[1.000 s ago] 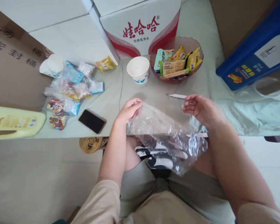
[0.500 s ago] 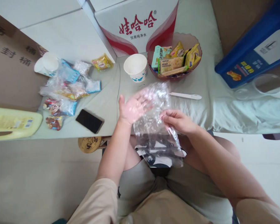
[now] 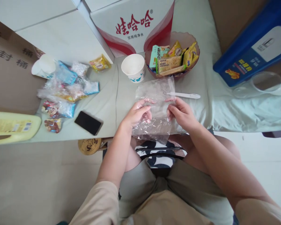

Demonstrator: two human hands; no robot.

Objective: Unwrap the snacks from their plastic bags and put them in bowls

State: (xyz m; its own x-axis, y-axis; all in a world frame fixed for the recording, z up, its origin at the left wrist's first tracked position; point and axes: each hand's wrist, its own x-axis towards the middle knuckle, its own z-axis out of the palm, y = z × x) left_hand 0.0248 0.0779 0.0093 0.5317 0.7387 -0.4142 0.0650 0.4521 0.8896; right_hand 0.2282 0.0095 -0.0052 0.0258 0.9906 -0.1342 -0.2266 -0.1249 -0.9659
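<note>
A clear plastic bag [image 3: 156, 125] lies loosely spread over the front edge of the cloth-covered table, its lower end hanging over the edge. My left hand [image 3: 140, 113] is closed on its left side, thumb bent over and index finger stretched along the film. On the right side, my right hand [image 3: 181, 113] pinches the bag with curled fingers. Just beyond my right hand rests a slim white tool [image 3: 184, 95], its left end touching or under the film. A white paper cup [image 3: 134, 70] with blue leaf print stands upright behind the bag.
Behind the cup's right side, a scalloped bowl [image 3: 195, 64] holds packaged snacks. A phone [image 3: 89, 122], several small packets [image 3: 69, 92] and tipped paper cups [image 3: 43, 66] lie left. A blue container [image 3: 255, 47] and a clear plastic cup [image 3: 267, 82] are right. A white carton [image 3: 135, 28] stands behind.
The bag has gone from raised and upright to lying flat over the table edge. My left hand, open with spread fingers before, has closed on it. My right hand has moved slightly up.
</note>
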